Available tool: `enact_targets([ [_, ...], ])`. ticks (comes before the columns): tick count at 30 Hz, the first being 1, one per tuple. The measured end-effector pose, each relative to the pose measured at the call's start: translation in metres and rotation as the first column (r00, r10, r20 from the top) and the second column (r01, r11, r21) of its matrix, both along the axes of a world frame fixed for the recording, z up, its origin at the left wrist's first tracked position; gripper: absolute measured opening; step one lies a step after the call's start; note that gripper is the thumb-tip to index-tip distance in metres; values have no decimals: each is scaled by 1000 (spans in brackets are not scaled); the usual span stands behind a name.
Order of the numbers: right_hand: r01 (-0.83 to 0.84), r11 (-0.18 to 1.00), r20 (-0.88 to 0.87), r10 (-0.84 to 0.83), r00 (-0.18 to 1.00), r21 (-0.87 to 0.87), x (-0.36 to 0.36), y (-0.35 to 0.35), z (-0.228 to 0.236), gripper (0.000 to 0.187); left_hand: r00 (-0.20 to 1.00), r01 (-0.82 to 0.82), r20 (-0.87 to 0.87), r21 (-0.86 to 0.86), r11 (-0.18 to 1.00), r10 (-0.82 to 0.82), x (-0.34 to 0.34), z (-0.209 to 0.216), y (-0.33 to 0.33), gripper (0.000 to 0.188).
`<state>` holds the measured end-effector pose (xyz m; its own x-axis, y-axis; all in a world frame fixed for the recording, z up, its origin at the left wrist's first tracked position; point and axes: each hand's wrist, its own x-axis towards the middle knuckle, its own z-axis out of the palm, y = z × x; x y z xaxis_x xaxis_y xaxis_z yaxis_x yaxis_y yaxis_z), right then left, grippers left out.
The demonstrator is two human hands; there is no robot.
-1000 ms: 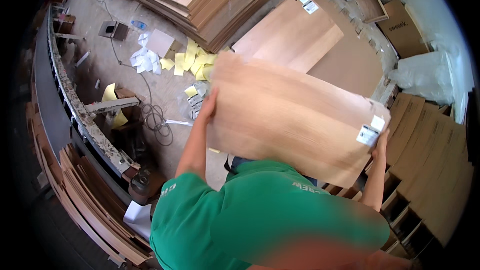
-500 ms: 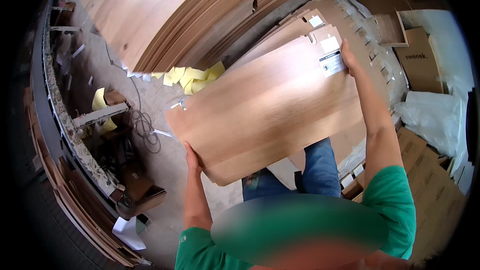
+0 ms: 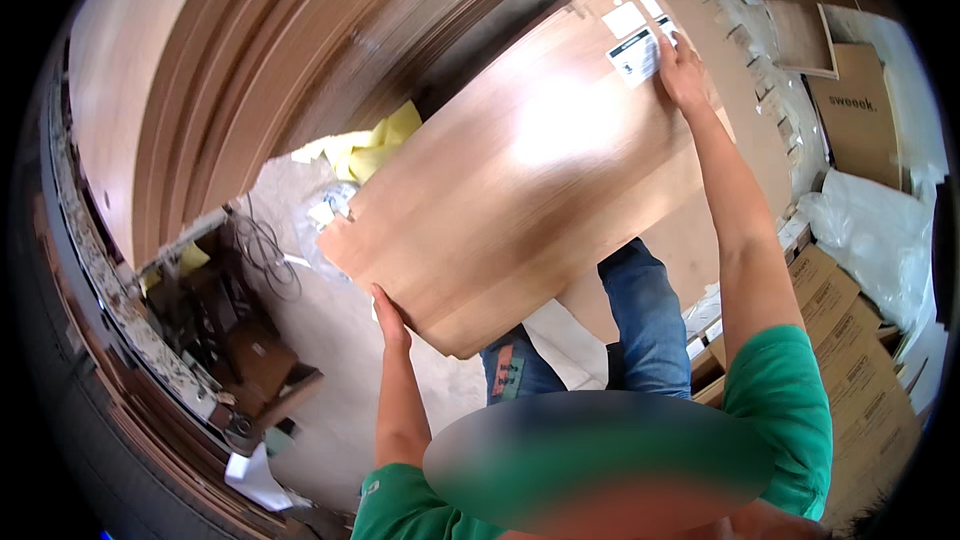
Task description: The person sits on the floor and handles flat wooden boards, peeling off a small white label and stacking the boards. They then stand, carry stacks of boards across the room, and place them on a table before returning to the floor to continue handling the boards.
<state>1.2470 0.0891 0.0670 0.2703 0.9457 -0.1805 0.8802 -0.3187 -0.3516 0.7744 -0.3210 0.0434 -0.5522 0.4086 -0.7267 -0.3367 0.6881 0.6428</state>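
Note:
A large brown wooden panel lies slanted across the space before me, its far right end over a stack of similar boards. My left hand grips its near left corner, thumb along the edge and the other fingers hidden behind. At the far right end my right hand rests on top, fingers stretched out beside a white printed label. Next to that label sits a plain white sticker. Glare washes out part of the panel's face.
Tall stacked boards stand at the far left, with yellow sheets by their base. A coiled cable lies on the floor. Cardboard boxes and clear plastic wrap line the right side.
The panel has dropped toward the stack, its right end farther away. My right hand has shifted from the panel's end edge onto its top face. My left hand stays at the near left corner.

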Motion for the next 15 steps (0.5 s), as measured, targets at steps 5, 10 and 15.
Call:
enact_targets([
  [5,675,735,-510,-606,611,-66,132,-102,-11,71,455,321,-840,-154,934,-295,-2,44,58,51],
  [10,661,461,-719,-672,-176,-592,134,-234,-95,89,427,835,-622,-8,550,-657,66,68,251,50],
  [15,692,549,-882,-338,-330,-469,43,-184,-73,71,550,835,20,-51,549,-835,135,30,400,88],
])
